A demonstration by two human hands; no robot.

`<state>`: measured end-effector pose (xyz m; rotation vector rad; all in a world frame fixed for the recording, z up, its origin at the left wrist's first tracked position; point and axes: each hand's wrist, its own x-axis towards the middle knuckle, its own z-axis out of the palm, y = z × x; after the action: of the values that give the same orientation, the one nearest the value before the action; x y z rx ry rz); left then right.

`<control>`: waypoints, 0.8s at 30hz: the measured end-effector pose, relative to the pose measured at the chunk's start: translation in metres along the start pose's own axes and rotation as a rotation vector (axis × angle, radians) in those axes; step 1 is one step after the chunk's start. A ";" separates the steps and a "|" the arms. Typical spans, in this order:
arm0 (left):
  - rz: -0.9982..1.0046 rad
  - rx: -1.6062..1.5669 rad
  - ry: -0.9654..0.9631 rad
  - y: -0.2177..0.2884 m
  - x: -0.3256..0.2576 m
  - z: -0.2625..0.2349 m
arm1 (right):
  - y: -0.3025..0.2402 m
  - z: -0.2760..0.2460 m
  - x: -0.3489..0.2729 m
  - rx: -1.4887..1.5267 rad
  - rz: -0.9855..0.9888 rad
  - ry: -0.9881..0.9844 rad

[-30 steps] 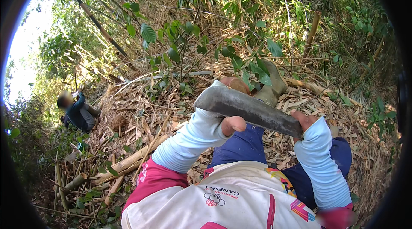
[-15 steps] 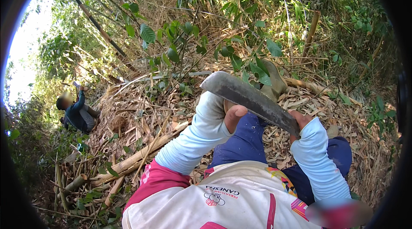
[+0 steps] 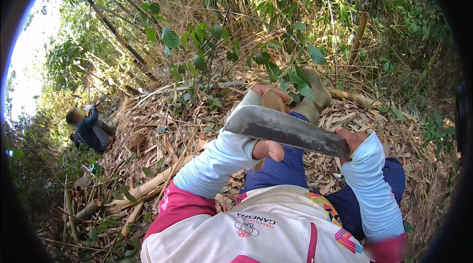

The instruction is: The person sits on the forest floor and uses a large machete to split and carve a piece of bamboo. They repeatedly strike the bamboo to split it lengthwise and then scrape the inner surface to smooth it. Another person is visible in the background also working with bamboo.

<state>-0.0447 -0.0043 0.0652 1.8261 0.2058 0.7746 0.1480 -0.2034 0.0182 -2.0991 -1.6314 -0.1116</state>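
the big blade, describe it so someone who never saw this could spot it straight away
Start at the person's white-sleeved forearms rising from the bottom edge. Between the left hand and the right hand lies the blade, slanting down to the right. It is the only broad, flat, grey metal thing among dry bamboo husks and green leaves.

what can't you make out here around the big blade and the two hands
- Head view: the left hand is mostly behind the broad blade; what its fingers grip is hidden.
- Right hand: the blade's end and the pale sleeve cover it; the handle is not visible.
- The brown piece at the left hand is cut off by the blade.
- The crouching person at far left is too small and blurred to tell what they hold.
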 end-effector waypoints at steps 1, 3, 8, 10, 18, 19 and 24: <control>0.018 0.021 -0.021 0.001 0.000 -0.001 | -0.001 -0.001 0.000 -0.013 0.009 -0.002; 0.047 0.055 -0.058 0.003 0.001 -0.002 | 0.001 -0.002 0.000 -0.024 -0.037 0.055; 0.032 0.063 -0.183 0.012 -0.002 -0.010 | -0.001 0.000 -0.002 -0.031 -0.062 0.186; 0.010 0.038 -0.168 0.017 -0.003 -0.007 | -0.001 -0.003 -0.001 -0.032 -0.066 0.188; 0.191 0.132 -0.189 0.010 -0.003 -0.011 | -0.001 -0.001 -0.001 0.046 -0.048 0.136; 0.214 0.132 -0.178 0.010 -0.003 -0.010 | -0.001 -0.002 -0.001 0.045 -0.038 0.087; 0.270 0.134 -0.143 0.012 -0.003 -0.003 | -0.002 -0.001 -0.004 0.053 -0.027 0.146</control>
<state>-0.0512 -0.0082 0.0755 2.0543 -0.0869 0.8273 0.1451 -0.2068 0.0187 -1.9813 -1.5598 -0.2228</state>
